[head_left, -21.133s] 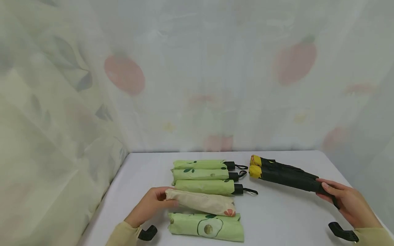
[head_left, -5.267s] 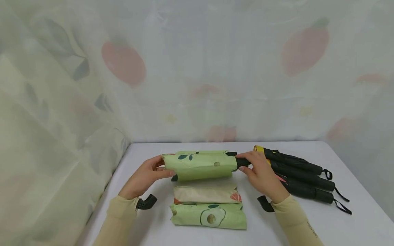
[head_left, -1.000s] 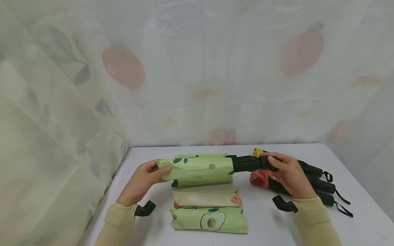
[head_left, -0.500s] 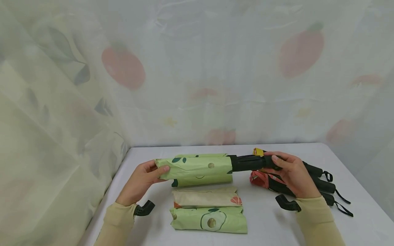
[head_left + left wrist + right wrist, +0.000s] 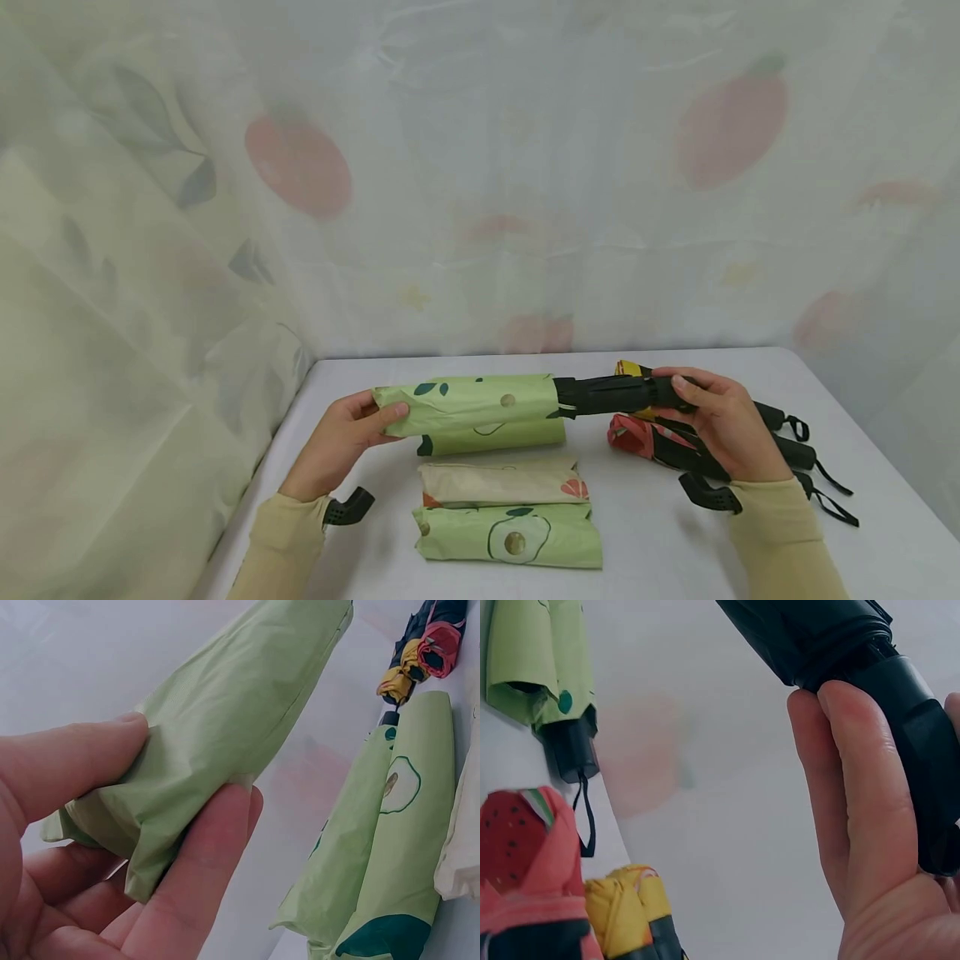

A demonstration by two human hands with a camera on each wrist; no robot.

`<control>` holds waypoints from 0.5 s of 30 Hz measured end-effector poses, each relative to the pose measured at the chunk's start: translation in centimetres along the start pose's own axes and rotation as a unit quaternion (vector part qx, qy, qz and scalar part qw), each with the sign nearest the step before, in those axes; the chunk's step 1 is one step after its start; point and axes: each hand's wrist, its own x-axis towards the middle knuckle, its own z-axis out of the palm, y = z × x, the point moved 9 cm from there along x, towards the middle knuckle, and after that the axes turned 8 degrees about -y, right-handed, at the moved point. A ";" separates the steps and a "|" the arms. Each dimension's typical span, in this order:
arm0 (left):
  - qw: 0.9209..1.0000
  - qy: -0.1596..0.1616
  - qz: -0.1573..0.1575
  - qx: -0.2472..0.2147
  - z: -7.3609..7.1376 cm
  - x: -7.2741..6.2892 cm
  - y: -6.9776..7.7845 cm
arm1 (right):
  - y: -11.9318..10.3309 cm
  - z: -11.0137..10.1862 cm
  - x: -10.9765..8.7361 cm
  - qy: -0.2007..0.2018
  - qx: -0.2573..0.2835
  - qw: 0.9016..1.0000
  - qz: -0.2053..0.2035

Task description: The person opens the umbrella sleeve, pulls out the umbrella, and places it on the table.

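Above the table's middle, a black folding umbrella (image 5: 603, 395) sticks partway out of a light green sleeve (image 5: 465, 403). My left hand (image 5: 341, 442) pinches the sleeve's far-left end; in the left wrist view the thumb and fingers press its crumpled cloth (image 5: 232, 712). My right hand (image 5: 723, 425) grips the umbrella's black handle (image 5: 922, 750), seen close in the right wrist view. The part of the umbrella inside the sleeve is hidden. Directly below lies another green sleeve (image 5: 517, 439) with a dark leaf patch, partly covered by the held one.
Nearer me lie a beige sleeve (image 5: 502, 483) and a green avocado-print sleeve (image 5: 465, 537). At right, black folding umbrellas with yellow tips (image 5: 626, 367) and a red tip (image 5: 632, 436) lie side by side. Farther back, a green-covered umbrella (image 5: 570, 746) shows its black handle and strap.
My right hand has drawn the umbrella rightward, so more black shows outside the sleeve; my left hand shifted slightly left. Since the oldest frame, a red-tipped umbrella has joined those at right.
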 end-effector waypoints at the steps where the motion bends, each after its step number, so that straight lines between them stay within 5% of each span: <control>1: 1.000 0.001 0.000 -0.001 0.0 0.0 0.0 | -0.1 -0.2 -0.1 0.003 -0.002 1.000 -0.002; 15: 1.000 0.004 -0.015 0.002 -0.2 0.7 -1.5 | -0.7 -2.4 -2.7 -0.002 0.024 1.000 0.004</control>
